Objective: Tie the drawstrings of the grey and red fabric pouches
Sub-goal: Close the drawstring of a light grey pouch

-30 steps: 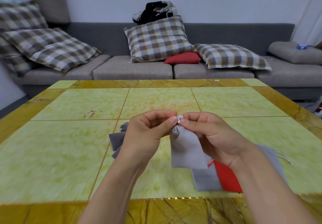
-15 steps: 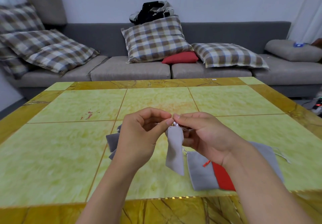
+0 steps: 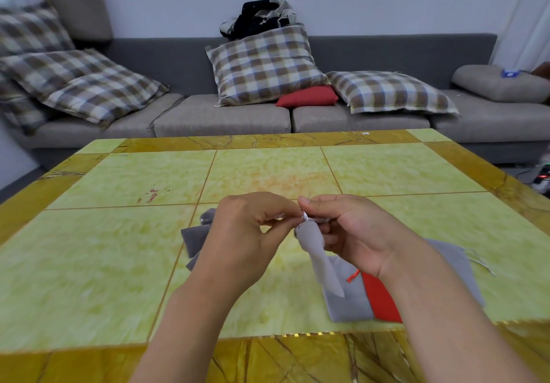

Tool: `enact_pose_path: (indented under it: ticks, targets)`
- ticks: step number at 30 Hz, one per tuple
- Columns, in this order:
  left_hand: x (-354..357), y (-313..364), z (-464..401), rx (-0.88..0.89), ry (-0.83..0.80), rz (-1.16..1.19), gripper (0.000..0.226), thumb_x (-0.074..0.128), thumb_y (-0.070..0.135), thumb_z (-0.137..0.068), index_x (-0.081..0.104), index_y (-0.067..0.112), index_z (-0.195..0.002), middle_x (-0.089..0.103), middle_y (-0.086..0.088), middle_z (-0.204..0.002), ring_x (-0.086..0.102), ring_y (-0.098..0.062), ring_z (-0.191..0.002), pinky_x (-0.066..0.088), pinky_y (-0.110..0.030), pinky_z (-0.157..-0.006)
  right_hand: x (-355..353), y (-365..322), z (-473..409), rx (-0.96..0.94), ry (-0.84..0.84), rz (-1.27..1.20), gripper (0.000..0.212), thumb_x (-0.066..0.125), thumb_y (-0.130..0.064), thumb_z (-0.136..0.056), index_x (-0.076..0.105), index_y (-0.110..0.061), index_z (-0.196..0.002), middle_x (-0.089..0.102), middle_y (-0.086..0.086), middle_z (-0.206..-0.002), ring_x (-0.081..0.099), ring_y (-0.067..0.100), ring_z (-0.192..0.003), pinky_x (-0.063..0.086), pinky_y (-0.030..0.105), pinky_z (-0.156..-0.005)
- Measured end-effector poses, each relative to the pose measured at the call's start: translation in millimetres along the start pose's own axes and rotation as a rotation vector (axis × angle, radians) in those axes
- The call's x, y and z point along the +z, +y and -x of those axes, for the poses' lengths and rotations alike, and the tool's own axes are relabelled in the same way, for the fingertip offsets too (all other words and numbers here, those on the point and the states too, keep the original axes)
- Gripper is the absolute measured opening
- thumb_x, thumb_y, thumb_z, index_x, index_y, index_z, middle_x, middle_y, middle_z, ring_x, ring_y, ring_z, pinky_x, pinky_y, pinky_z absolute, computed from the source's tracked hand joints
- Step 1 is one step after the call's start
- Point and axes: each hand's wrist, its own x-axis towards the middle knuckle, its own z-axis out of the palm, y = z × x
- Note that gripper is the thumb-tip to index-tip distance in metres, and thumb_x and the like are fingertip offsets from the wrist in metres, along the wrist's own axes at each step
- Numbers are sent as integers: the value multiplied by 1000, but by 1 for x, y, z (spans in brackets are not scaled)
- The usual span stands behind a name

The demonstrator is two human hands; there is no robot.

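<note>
Pinching the white drawstring (image 3: 306, 218) above the desk (image 3: 89, 263), left hand (image 3: 247, 242) and right hand (image 3: 354, 233) each keep a closed grip; the grey pouch (image 3: 320, 257) dangles. At four o'clock lies a red pouch (image 3: 379, 299); beyond, a sofa (image 3: 223, 117).

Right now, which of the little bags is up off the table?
The light grey pouch, pinched at its gathered neck between both hands. The red pouch, the grey ones beside it and the darker grey ones lie flat on the table.
</note>
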Motion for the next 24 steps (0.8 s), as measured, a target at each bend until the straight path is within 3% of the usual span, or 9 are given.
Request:
enact_pose_path:
  ticks: [7, 10, 15, 19, 22, 24]
  targets:
    - [12, 3, 1, -300, 89, 164, 9, 55, 11, -98, 59, 16, -92, 69, 9, -82, 67, -2, -70, 45, -7, -57, -5, -5, -1, -117, 175, -125, 25, 66, -11, -89, 61, -9, -64, 51, 2, -63, 39, 7, -48, 31, 15, -41]
    - [13, 6, 0, -334, 157, 236, 11, 53, 10, -99, 57, 16, -90, 72, 5, -88, 70, -4, -73, 48, -9, -59, -6, -6, 1, -212, 177, -65, 24, 64, -10, -90, 61, -7, -67, 52, 1, -64, 40, 7, -52, 34, 16, -44]
    - [14, 6, -1, -333, 210, 277, 16, 54, 11, -99, 57, 20, -86, 72, 20, -77, 70, -2, -70, 47, -9, -56, -5, -7, 1, -283, 188, -31, 24, 64, -9, -91, 63, -7, -67, 56, 0, -66, 42, 7, -55, 37, 17, -47]
    - [18, 1, -2, -352, 174, 330, 12, 53, 11, -99, 58, 15, -89, 74, 13, -83, 72, -6, -79, 58, -21, -67, -8, -6, 0, -304, 230, 14, 25, 65, -11, -91, 63, -8, -66, 54, 3, -68, 43, 9, -56, 39, 20, -50]
    - [18, 1, -3, -502, 125, 585, 11, 50, 18, -102, 57, 11, -99, 76, 0, -94, 74, -16, -83, 59, -29, -66, -7, 0, -2, -316, 235, 61, 21, 63, -14, -93, 64, -9, -73, 59, 1, -68, 50, 10, -58, 44, 22, -52]
    - [18, 0, -1, -657, 49, 770, 21, 51, 34, -100, 56, 20, -114, 76, 2, -99, 75, -18, -83, 57, -29, -64, -5, 6, -6, -287, 206, 22, 18, 61, -16, -95, 63, -7, -79, 61, 5, -73, 55, 13, -61, 48, 23, -53]
